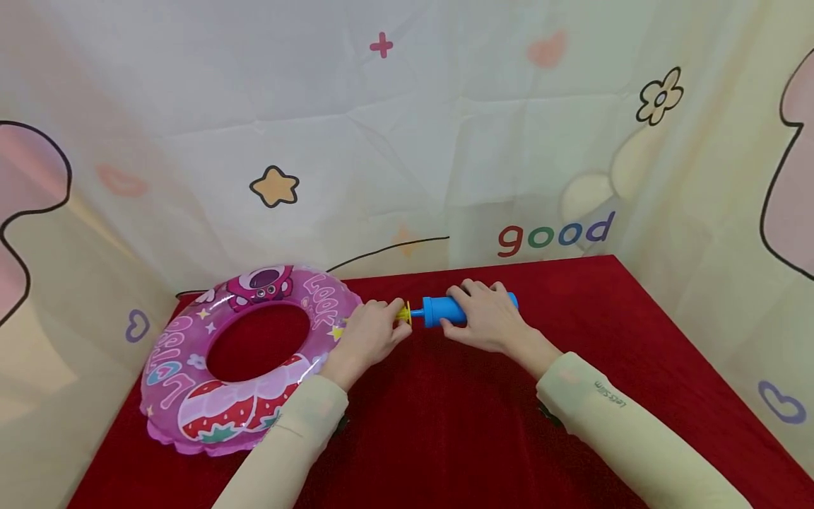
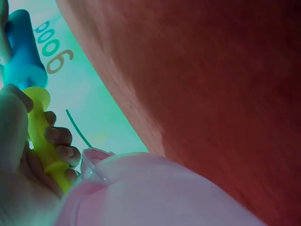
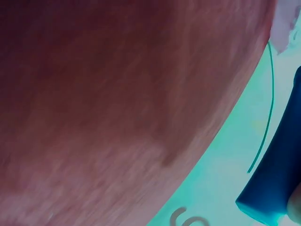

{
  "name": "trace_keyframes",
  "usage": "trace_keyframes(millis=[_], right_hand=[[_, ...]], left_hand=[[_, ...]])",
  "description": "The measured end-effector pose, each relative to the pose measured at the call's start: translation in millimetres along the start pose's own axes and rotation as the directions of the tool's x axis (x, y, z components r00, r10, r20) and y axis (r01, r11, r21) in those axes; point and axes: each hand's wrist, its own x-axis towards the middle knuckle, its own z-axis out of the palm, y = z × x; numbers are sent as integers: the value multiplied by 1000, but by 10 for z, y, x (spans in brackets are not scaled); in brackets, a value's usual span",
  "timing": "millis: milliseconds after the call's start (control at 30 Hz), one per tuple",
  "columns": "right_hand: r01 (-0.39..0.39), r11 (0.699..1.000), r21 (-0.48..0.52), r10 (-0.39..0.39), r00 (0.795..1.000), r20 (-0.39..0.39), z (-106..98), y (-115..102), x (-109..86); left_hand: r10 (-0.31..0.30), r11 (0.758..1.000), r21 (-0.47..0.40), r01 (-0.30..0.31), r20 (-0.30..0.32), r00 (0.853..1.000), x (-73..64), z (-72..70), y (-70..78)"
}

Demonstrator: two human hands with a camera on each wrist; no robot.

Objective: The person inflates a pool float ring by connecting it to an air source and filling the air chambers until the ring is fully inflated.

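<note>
A blue hand pump [image 1: 439, 311] with a yellow end piece [image 1: 405, 314] lies crosswise between the two hands over the red cloth. My right hand [image 1: 486, 314] grips its blue barrel from above. The fingers of my left hand [image 1: 379, 329] curl round the yellow piece, as the left wrist view also shows, where the yellow piece [image 2: 44, 141] tapers down toward the pink ring. Just left of that hand lies an inflated pink swim ring [image 1: 174, 353] with strawberry and bear prints; the forearm overlaps its right side. The right wrist view catches only the blue barrel [image 3: 277, 174] and a bit of finger.
Red cloth [image 1: 445, 438] covers the table. Behind and at both sides hangs a pale printed curtain [image 1: 407, 141] with a star, a flower and the word "good", close along the table's back edge.
</note>
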Motion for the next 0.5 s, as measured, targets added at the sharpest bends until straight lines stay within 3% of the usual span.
trace_keyframes(millis=[500], right_hand=[[-34, 999, 0, 34, 999, 33, -255, 711, -348]], left_hand=[[-40, 996, -75, 43, 37, 999, 6, -10, -32]])
